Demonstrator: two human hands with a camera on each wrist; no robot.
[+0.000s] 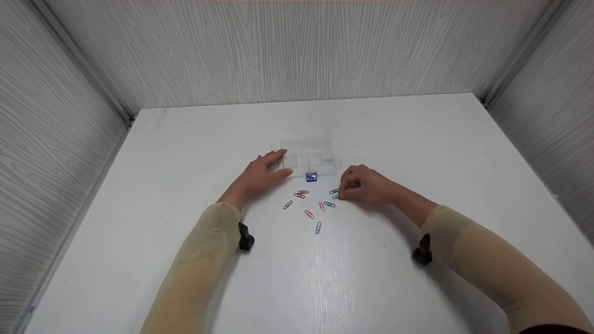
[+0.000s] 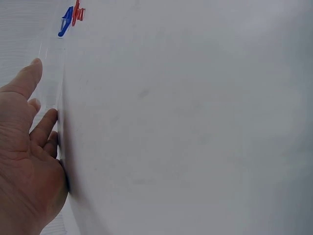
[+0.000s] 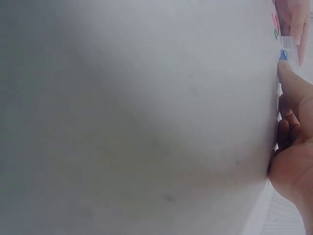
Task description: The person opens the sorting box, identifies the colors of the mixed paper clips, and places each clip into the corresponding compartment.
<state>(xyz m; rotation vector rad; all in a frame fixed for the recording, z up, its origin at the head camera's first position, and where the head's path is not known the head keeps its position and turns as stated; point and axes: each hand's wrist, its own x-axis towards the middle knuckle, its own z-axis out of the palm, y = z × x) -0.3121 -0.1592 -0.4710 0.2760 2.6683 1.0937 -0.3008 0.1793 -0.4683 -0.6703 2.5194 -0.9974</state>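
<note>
A clear plastic compartment box (image 1: 302, 162) lies on the table with its lid (image 1: 305, 145) folded back. A dark blue latch (image 1: 311, 176) is at its front edge. My left hand (image 1: 264, 174) rests along the box's left side, fingers extended, thumb near the front corner; the left wrist view shows the palm (image 2: 29, 161) beside the clear plastic. To the right of the box my right hand (image 1: 364, 184) pinches a light blue paper clip (image 1: 335, 197) at the table surface, thumb against forefinger. A dark green paper clip (image 1: 334, 191) lies just beyond it.
Several paper clips lie scattered in front of the box, among them a red one (image 1: 309, 214), a green one (image 1: 329, 204) and a blue one (image 1: 318, 228). Something bluish (image 1: 328, 160) shows in the box's right compartment. Wood-grain panels (image 1: 301, 51) enclose the white table (image 1: 343, 278).
</note>
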